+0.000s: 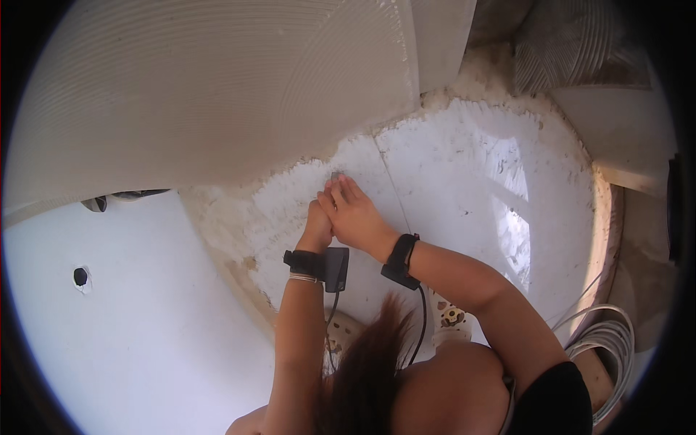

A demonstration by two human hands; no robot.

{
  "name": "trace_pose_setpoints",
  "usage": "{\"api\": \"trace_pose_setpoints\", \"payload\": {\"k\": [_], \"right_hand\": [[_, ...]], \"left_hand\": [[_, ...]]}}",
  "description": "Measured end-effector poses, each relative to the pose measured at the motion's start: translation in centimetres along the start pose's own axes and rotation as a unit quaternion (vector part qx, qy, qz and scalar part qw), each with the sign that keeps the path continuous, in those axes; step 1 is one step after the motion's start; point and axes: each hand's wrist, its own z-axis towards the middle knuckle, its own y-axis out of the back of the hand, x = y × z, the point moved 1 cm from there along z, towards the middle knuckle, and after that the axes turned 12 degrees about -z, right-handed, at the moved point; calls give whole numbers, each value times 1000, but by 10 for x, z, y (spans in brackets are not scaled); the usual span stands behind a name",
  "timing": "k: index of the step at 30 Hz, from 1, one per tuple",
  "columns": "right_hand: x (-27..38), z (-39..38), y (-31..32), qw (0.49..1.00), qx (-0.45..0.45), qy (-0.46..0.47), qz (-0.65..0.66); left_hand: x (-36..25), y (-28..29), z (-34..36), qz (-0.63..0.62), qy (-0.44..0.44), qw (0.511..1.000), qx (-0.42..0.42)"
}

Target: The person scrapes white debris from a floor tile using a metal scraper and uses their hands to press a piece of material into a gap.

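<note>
Close together over the white glossy floor tile [442, 181], my two hands meet near the middle of the view. My right hand [355, 216] is closed, its fingertips pinching a small grey piece [336, 175] whose kind I cannot make out. Tucked against it, my left hand [317, 226] has its fingers curled, partly hidden by the right one. What the left fingers hold, if anything, does not show. Just ahead of the fingertips, tan dried residue borders the tile, and a thin dark joint line [391, 177] runs beside the right hand.
A large tan slab with combed ridges [217, 87] leans over the far left. White panel with a round dark hole [81, 277] lies at left. Coiled white cable [616, 341] is at the lower right. Both wrists carry black straps with dark cords.
</note>
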Motion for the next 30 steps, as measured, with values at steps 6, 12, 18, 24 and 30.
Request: {"api": "trace_pose_setpoints", "payload": {"k": [6, 12, 18, 24, 30], "right_hand": [[12, -20, -1, 999, 23, 21, -15], [-8, 21, -2, 1000, -14, 3, -18], [-16, -3, 19, 995, 81, 66, -5], [-24, -3, 18, 993, 80, 72, 39], [-33, 23, 24, 989, 100, 102, 30]], "left_hand": [[-1, 0, -24, 10, 55, 998, 13], [-19, -7, 10, 3, 20, 1000, 13], [20, -22, -11, -192, 48, 979, 42], [33, -28, -3, -240, 12, 971, 16], [24, -39, 17, -297, -9, 955, -24]]}}
